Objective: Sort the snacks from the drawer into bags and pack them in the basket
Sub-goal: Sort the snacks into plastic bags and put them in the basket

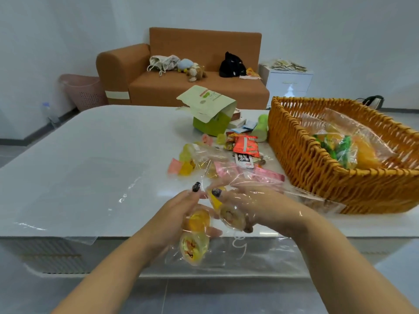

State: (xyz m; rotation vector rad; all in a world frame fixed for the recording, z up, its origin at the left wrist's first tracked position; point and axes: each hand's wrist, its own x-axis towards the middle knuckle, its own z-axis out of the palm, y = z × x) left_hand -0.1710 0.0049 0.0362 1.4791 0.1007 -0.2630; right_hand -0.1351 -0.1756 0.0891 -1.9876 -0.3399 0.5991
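1. Holding a clear bag (195, 257) over the table (79, 166) edge: left hand (181, 214) gripping jelly cups (196, 234) through the film, right hand (256, 207) pinching another at the mouth.
2. Risking cups sliding out onto the floor, film being slick.
3. Leaving loose snacks (226, 155) unsorted beside the basket (328, 168), one filled bag already lying inside.
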